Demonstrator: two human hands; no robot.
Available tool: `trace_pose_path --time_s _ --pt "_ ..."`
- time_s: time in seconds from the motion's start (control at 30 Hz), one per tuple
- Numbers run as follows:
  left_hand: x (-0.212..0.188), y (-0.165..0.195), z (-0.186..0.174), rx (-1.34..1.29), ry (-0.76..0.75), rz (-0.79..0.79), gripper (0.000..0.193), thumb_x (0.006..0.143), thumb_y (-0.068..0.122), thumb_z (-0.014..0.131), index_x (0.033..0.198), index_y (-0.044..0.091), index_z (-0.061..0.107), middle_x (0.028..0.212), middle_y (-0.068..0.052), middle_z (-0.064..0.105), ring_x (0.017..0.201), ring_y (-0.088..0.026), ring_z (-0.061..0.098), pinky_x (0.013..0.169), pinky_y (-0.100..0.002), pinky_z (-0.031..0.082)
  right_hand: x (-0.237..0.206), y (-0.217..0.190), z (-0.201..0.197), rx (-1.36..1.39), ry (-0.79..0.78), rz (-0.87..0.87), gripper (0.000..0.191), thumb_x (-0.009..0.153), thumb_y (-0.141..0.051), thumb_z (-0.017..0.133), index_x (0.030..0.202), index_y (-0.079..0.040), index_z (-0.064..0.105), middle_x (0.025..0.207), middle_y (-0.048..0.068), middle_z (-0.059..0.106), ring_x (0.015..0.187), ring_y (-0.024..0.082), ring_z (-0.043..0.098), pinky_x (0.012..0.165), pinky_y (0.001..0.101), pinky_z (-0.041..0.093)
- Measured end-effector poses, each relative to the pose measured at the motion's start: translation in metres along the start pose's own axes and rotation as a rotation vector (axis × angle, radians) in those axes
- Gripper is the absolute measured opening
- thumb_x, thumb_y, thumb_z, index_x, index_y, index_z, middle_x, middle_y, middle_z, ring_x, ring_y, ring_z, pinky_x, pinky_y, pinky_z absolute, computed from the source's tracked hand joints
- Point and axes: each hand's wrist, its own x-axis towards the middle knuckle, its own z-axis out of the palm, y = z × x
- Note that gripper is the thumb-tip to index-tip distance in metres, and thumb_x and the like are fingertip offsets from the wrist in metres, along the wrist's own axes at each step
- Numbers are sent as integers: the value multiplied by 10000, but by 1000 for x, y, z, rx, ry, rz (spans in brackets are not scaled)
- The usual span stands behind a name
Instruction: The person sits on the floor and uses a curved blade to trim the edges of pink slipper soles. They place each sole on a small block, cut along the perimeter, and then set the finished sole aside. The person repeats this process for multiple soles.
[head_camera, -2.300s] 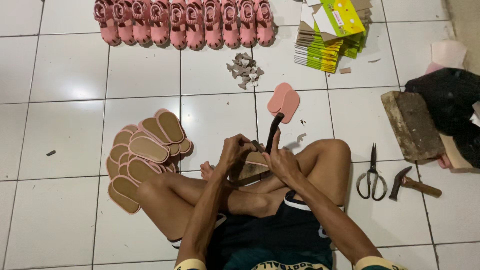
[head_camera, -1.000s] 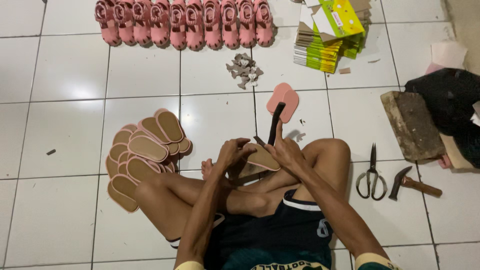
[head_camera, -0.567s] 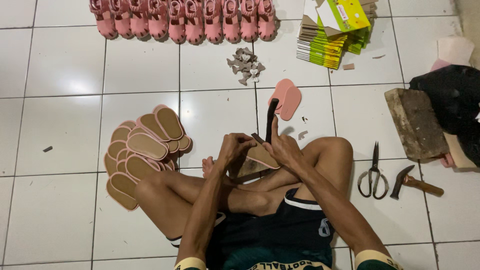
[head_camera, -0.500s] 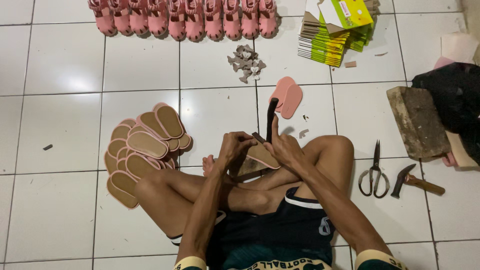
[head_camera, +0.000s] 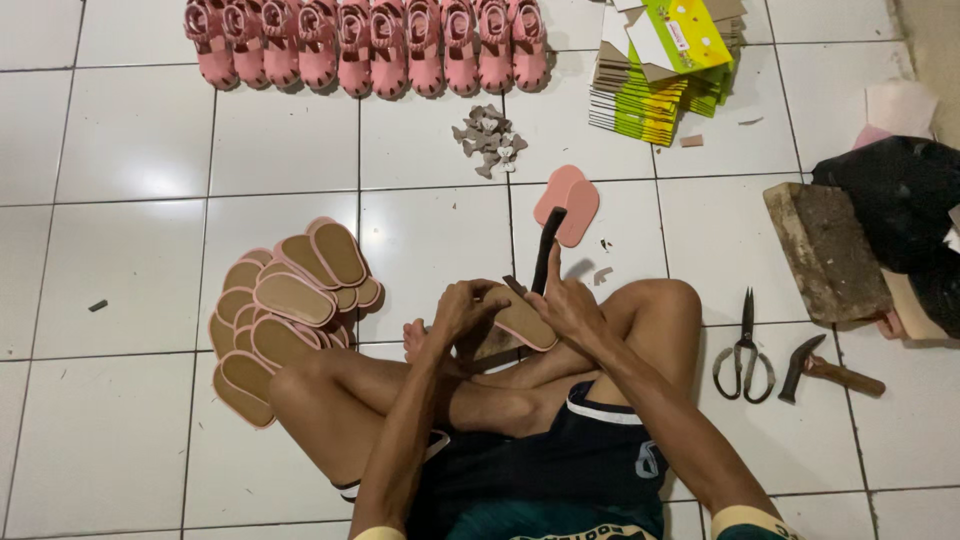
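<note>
L hand (head_camera: 462, 305) curled shut on 1 tan insole (head_camera: 522, 320), gripping its near end over the lap. R hand (head_camera: 568, 305) grips the same insole plus 1 dark tool handle (head_camera: 548, 250). 2 pink soles (head_camera: 567, 203) just beyond R hand. Scissors (head_camera: 742, 352) and hammer (head_camera: 822, 368), 1 each, to its right. Insole pile (head_camera: 290, 305) left of L hand; count unclear.

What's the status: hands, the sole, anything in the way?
Left hand and right hand both grip the sole over the lap. Dark tool upright beside the right hand. Nothing blocking.
</note>
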Motion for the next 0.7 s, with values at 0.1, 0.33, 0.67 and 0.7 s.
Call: trace_pose_path --time_s 0.1,0.33,0.67,0.7 --pt "1 2 0 -19 7 -67 467 749 380 865 1080 56 806 880 -145 796 756 -227 759 700 -352 592 6 4 5 -62 37 -27 1104 871 -254 746 1580 60 -39 595 255 635 541 455 634 484 513 492" --pt "2 -2 13 -247 117 -141 384 723 221 906 1019 -1 805 828 -126 807 664 -161 729 593 -286 580 -5 24 28 -250 35 -146 1082 929 -349 721 1566 126 -14 519 185 586 428 380 601 419 498 472" --pt "15 6 7 -130 27 -23 495 701 205 918 1111 -8 738 833 -151 778 690 -186 714 632 -309 578 0 13 1 -17 56 48 1098 911 -289 722 1597 26 -75 682 295 682 627 491 654 579 555 517" --pt "14 8 7 -130 46 -18 418 705 204 919 1037 -17 792 808 -151 775 678 -186 694 627 -315 565 2 12 0 -10 54 30 1102 906 -282 717 1593 30 -85 673 288 677 615 486 657 561 550 522"
